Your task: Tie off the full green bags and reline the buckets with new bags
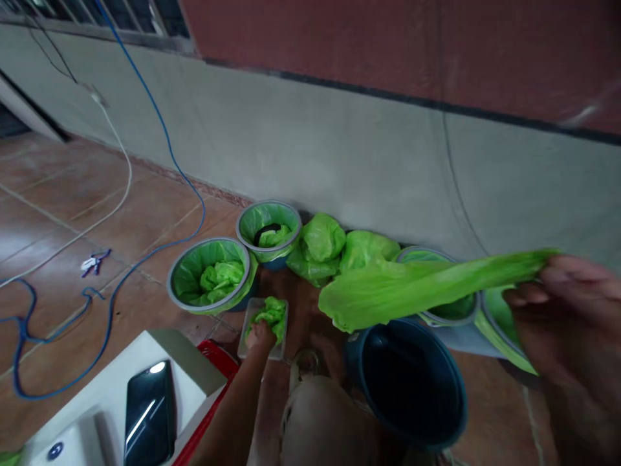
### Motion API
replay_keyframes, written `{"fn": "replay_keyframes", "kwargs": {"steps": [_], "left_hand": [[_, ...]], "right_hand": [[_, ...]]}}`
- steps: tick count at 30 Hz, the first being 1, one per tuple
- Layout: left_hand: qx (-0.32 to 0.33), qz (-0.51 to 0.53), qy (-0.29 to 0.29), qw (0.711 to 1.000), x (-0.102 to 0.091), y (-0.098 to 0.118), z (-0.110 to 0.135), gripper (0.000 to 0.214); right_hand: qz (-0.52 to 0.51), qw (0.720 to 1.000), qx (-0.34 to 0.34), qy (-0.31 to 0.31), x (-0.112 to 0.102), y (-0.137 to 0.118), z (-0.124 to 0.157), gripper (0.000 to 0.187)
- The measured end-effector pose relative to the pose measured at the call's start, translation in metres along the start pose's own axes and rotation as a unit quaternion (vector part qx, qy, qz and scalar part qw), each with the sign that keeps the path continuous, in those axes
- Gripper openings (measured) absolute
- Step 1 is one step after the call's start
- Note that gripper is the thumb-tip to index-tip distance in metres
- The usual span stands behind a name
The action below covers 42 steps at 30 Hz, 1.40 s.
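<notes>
My right hand (pixel 567 298) is closed on one end of a long, gathered green plastic bag (pixel 427 288), which stretches to the left over the rim of a dark blue bin (pixel 456 388). My left hand (pixel 261 335) reaches down into a clear plastic tub (pixel 244 336) on the floor. Its fingers are closed on crumpled green plastic bags (pixel 274 314) there; the fingertips are partly hidden. Beside the tub stands a bin with a grey rim and green liner (pixel 172 285), holding more crumpled green plastic.
Against the wall are another lined bin (pixel 242 223), bulging green bags (pixel 323 236) and more lined bins (pixel 473 317) at right. A white box (pixel 194 369) at lower left bears a phone (pixel 150 411). A blue cable (pixel 116 291) and keys (pixel 94 263) lie on the tiles.
</notes>
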State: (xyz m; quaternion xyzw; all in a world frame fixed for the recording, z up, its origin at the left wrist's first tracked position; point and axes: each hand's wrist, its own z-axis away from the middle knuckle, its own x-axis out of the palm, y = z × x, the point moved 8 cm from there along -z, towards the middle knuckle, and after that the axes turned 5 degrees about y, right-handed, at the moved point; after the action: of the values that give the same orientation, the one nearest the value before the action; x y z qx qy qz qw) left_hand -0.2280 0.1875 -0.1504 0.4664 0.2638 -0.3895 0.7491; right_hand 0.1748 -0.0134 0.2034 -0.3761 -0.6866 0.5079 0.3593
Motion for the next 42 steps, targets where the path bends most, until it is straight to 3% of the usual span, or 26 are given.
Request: {"fn": "replay_keyframes", "kwargs": {"steps": [2, 4, 6, 8, 10, 12, 16, 19, 22, 25, 29, 31, 34, 36, 39, 42], "left_hand": [[0.039, 0.002, -0.017, 0.999, -0.019, 0.050, 0.023, 0.044], [0.162, 0.090, -0.060, 0.981, -0.041, 0.126, 0.067, 0.048], [0.318, 0.207, -0.124, 0.917, -0.071, 0.208, 0.136, 0.063], [0.462, 0.236, -0.154, 0.841, -0.105, 0.274, 0.214, 0.078], [0.547, 0.235, -0.160, 0.787, -0.129, 0.317, 0.277, 0.081], [0.590, 0.217, -0.169, 0.759, -0.140, 0.340, 0.320, 0.065], [0.611, 0.135, -0.191, 0.756, -0.129, 0.346, 0.355, 0.026], [0.612, 0.085, -0.173, 0.767, -0.121, 0.336, 0.358, 0.020], [0.596, 0.072, -0.171, 0.781, -0.115, 0.324, 0.360, 0.022], [0.587, 0.104, -0.220, 0.772, -0.105, 0.310, 0.380, 0.042], [0.612, 0.138, -0.333, 0.704, -0.080, 0.287, 0.432, 0.063], [0.617, 0.143, -0.328, 0.700, -0.068, 0.279, 0.447, 0.065], [0.592, 0.160, -0.293, 0.734, -0.053, 0.278, 0.445, 0.032], [0.559, 0.193, -0.278, 0.757, -0.050, 0.282, 0.433, 0.023], [0.487, 0.284, -0.247, 0.788, -0.063, 0.286, 0.407, 0.022], [0.384, 0.408, -0.245, 0.791, -0.081, 0.285, 0.382, 0.017]], "right_hand": [[-0.015, 1.000, 0.012, 0.014, 0.000, -0.011, 0.013, 0.016], [0.010, 1.000, -0.006, 0.009, 0.002, -0.027, 0.025, 0.016], [0.049, 0.998, -0.031, -0.014, 0.003, -0.044, 0.036, 0.017], [0.079, 0.994, -0.044, -0.055, 0.003, -0.064, 0.048, 0.020], [0.087, 0.990, -0.056, -0.097, -0.001, -0.088, 0.062, 0.026], [0.080, 0.988, -0.070, -0.116, -0.012, -0.115, 0.073, 0.029], [0.037, 0.992, -0.102, -0.066, -0.070, -0.168, 0.084, 0.030], [0.010, 0.994, -0.112, -0.012, -0.127, -0.188, 0.088, 0.032], [-0.027, 0.994, -0.105, 0.021, -0.172, -0.192, 0.096, 0.036], [-0.075, 0.993, -0.084, 0.040, -0.198, -0.186, 0.107, 0.038], [-0.114, 0.989, -0.065, 0.064, -0.219, -0.180, 0.122, 0.036], [-0.118, 0.989, -0.057, 0.068, -0.227, -0.180, 0.128, 0.037], [-0.124, 0.989, -0.045, 0.066, -0.239, -0.180, 0.135, 0.038], [-0.120, 0.990, -0.037, 0.068, -0.246, -0.177, 0.137, 0.041], [-0.088, 0.990, -0.036, 0.103, -0.262, -0.166, 0.136, 0.044], [-0.014, 0.990, -0.045, 0.135, -0.276, -0.147, 0.132, 0.041]]}}
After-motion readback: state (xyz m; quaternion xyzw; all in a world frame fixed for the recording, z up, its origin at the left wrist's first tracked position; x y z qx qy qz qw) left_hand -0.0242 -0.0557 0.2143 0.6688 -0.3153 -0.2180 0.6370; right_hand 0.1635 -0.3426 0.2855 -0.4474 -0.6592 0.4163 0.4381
